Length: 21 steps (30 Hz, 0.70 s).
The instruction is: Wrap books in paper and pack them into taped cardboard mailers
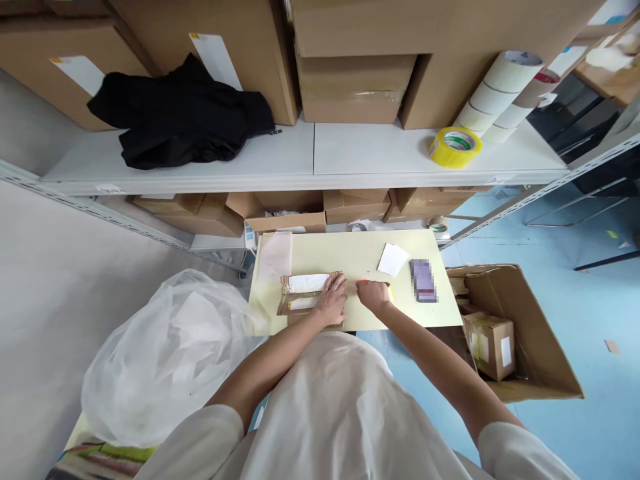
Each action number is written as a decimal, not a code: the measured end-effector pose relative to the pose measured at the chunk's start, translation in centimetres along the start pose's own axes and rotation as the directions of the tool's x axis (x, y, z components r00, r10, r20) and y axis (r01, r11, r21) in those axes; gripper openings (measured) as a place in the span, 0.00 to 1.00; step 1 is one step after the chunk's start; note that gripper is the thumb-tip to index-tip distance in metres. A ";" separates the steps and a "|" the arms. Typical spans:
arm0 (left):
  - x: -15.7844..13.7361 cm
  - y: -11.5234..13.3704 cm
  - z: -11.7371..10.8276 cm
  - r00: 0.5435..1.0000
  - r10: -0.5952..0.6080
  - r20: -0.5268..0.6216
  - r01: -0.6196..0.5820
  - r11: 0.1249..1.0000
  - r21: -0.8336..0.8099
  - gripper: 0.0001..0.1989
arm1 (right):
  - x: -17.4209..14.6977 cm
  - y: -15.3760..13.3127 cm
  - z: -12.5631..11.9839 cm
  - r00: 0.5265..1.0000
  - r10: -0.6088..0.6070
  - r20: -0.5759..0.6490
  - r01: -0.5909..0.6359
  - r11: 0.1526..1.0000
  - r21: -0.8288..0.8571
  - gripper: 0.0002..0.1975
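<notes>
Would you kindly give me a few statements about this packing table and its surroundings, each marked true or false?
1. The left hand rests on a small cardboard parcel. True.
2. The yellow tape roll lies on the small table. False: it sits on the shelf.
3. A black garment lies on the shelf. True.
4. The open carton on the floor stands to the person's left. False: it is to the right.
5. The right hand holds the white paper. False: the paper lies apart from it.

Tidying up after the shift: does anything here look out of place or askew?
A black garment lies crumpled on the shelf among cartons. The big box on the floor gapes with splayed flaps. The parcel under the left hand looks torn open.
</notes>
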State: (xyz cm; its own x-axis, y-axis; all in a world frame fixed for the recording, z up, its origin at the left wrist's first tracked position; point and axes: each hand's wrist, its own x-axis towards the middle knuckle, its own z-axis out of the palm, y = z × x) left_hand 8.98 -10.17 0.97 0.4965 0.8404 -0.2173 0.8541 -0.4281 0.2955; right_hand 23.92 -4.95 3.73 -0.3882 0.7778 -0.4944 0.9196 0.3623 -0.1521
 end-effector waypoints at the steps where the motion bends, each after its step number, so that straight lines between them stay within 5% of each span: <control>1: -0.2 -0.2 -0.2 1.000 0.005 -0.011 -0.006 0.999 -0.040 0.30 | -0.2 0.7 0.0 0.996 0.066 -0.052 -0.066 0.998 0.003 0.25; 5: -2.0 -2.0 -1.5 0.991 0.023 -0.130 -0.053 0.972 -0.228 0.45 | -1.3 4.5 1.0 0.908 0.337 -0.250 -0.318 0.941 0.116 0.24; 8: -4.8 -4.3 -1.9 0.957 -0.114 -0.265 0.037 0.960 -0.279 0.40 | -2.2 6.4 3.4 0.882 0.386 -0.269 -0.349 0.920 0.177 0.21; 11: -8.4 -6.9 -0.8 0.816 -0.439 -0.376 0.283 0.871 -0.402 0.37 | -2.6 6.7 6.6 0.878 0.391 -0.275 -0.346 0.917 0.198 0.21; 14: -11.6 -9.0 1.4 0.718 -0.635 -0.287 0.366 0.694 -0.620 0.41 | -2.7 6.2 9.3 0.884 0.390 -0.258 -0.344 0.916 0.209 0.20; 18: -13.8 -10.3 3.5 0.778 -0.621 -0.097 0.318 0.522 -0.791 0.39 | -3.0 5.6 10.9 0.889 0.378 -0.258 -0.328 0.920 0.215 0.21; 21: -14.2 -10.5 3.9 0.820 -0.567 -0.079 0.267 0.500 -0.824 0.40 | -3.2 4.8 10.3 0.870 0.357 -0.340 -0.301 0.931 0.207 0.26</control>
State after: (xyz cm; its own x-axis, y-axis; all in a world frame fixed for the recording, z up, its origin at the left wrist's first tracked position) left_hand -6.39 -18.91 -2.68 -0.0894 0.9580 -0.2726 0.4312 0.2840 0.8564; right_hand 30.16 -10.99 -4.23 -0.0299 0.9806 -0.1936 0.9854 -0.0035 -0.1701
